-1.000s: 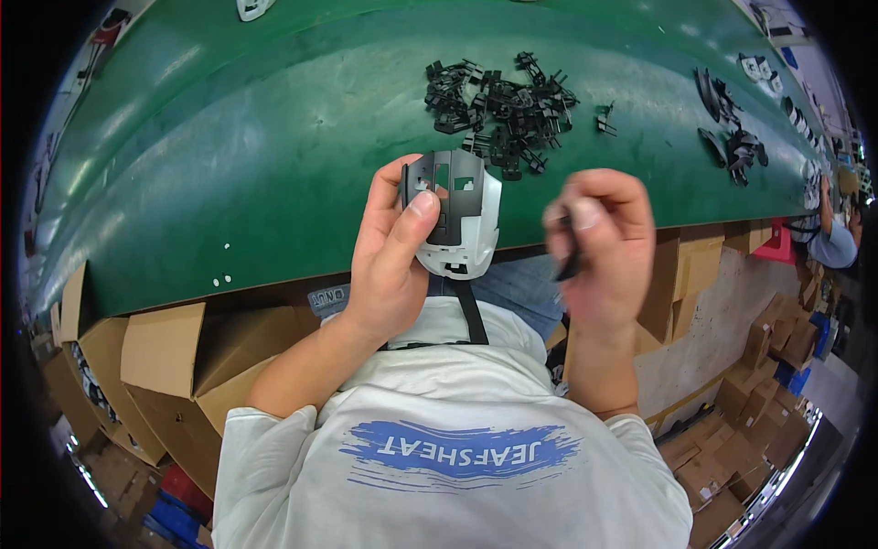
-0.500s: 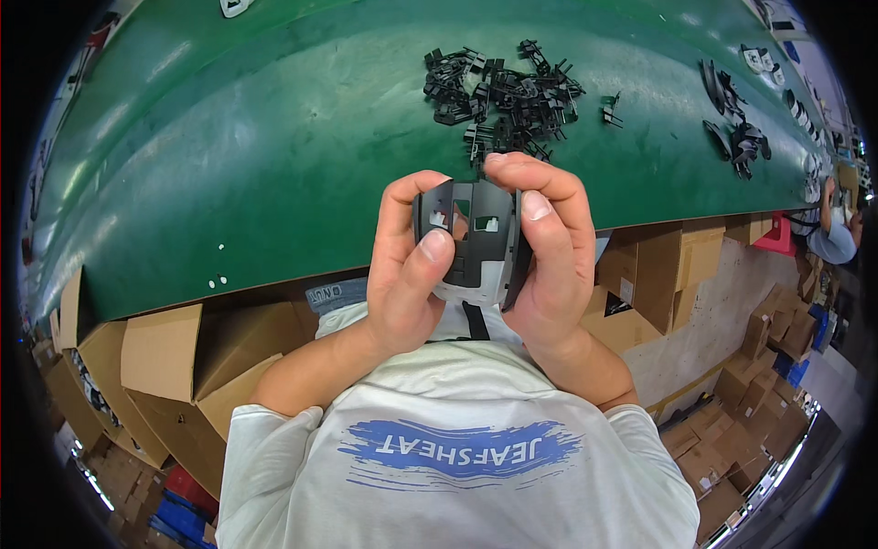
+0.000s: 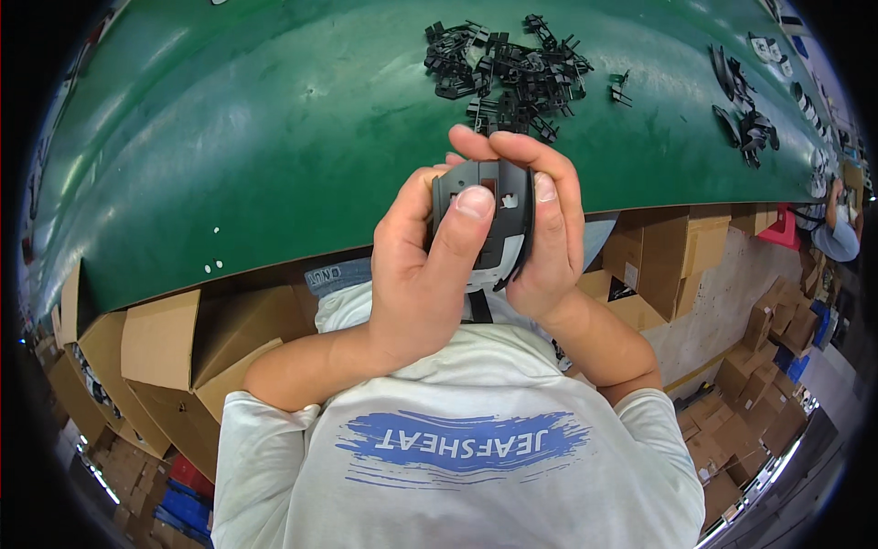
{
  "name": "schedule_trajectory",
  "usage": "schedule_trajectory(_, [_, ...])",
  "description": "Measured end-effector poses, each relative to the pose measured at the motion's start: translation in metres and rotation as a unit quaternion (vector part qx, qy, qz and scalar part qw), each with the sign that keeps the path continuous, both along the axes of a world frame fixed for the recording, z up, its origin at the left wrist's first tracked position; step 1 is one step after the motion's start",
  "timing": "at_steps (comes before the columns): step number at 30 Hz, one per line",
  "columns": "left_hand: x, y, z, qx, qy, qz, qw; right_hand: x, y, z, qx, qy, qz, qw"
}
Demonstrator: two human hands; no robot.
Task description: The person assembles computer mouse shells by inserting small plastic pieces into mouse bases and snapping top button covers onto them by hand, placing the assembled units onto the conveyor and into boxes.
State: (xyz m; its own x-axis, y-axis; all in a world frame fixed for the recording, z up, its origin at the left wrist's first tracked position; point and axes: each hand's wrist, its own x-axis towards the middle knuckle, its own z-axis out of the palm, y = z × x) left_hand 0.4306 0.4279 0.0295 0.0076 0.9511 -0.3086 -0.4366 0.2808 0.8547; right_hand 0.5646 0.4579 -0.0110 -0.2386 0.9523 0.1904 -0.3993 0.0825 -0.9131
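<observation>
Green table (image 3: 274, 156), and it's loaded toward the right!
Here's a tangled heap of black plastic parts (image 3: 526, 78), one lone black part (image 3: 620, 89) just right of it; farther right, curved black pieces (image 3: 754, 133) bunch in two clusters, white pieces (image 3: 768, 48) beyond; near the left front edge, three small white bits (image 3: 218, 265).

In comes the right hand (image 3: 554, 249), black piece (image 3: 528, 231) now up against the shell (image 3: 498, 245), and the left thumb (image 3: 465, 220) has slid farther across!
</observation>
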Motion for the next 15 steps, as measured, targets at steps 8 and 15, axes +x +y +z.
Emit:
schedule_trajectory(8, [-0.001, 0.023, 0.013, -0.013, -0.049, -0.032, 0.998, -0.001, 0.006, 0.034, -0.062, 0.026, -0.058, 0.996])
schedule_trajectory(15, [0.022, 0.015, -0.001, 0.064, 0.027, 0.040, 0.997, -0.017, -0.008, 0.022, -0.033, 0.069, -0.146, 0.986])
